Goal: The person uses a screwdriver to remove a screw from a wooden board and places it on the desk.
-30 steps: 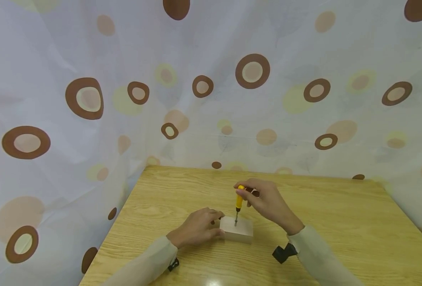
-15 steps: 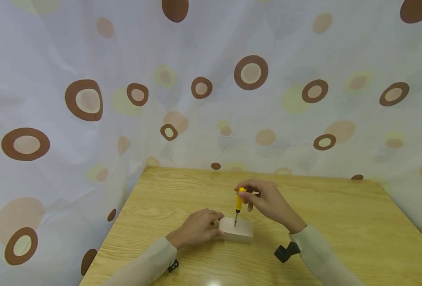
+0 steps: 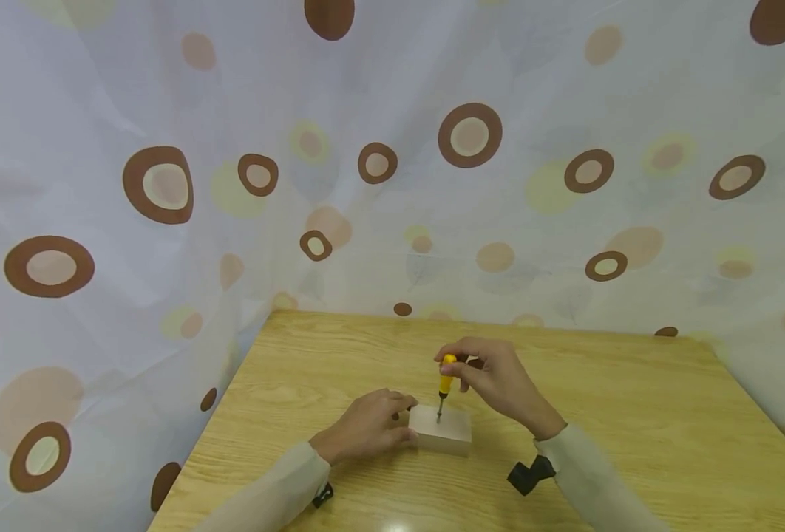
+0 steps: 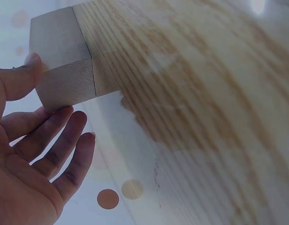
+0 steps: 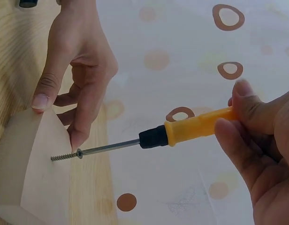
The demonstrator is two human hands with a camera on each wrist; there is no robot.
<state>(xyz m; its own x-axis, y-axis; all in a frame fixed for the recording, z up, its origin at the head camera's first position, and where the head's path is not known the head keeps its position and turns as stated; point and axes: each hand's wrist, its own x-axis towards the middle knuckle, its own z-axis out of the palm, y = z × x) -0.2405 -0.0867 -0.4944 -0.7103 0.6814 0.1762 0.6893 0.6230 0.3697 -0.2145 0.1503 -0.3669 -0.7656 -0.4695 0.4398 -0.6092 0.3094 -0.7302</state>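
Note:
A pale wooden block (image 3: pixel 457 423) lies on the table in front of me. My left hand (image 3: pixel 367 425) holds its left end, thumb on the near side and fingertips at the far side; the left wrist view shows the thumb and fingers against the block (image 4: pixel 60 40). In the right wrist view a screw (image 5: pixel 64 157) stands out of the block's top face, much of its thread exposed. The tip of a yellow screwdriver (image 5: pixel 196 127) meets the screw head. Thumb and fingers of my right hand (image 3: pixel 499 380) pinch the end of its handle, the tool nearly upright.
The wood-grain table (image 3: pixel 632 414) extends to both sides of the hands. A white curtain (image 3: pixel 392 199) with brown and yellow dots hangs behind it and along the sides. Black camera mounts (image 3: pixel 531 474) sit at both wrists.
The screwdriver and my right hand have sunk slightly toward the block, and the right fingers have shifted on the handle. Left hand and block stay in place.

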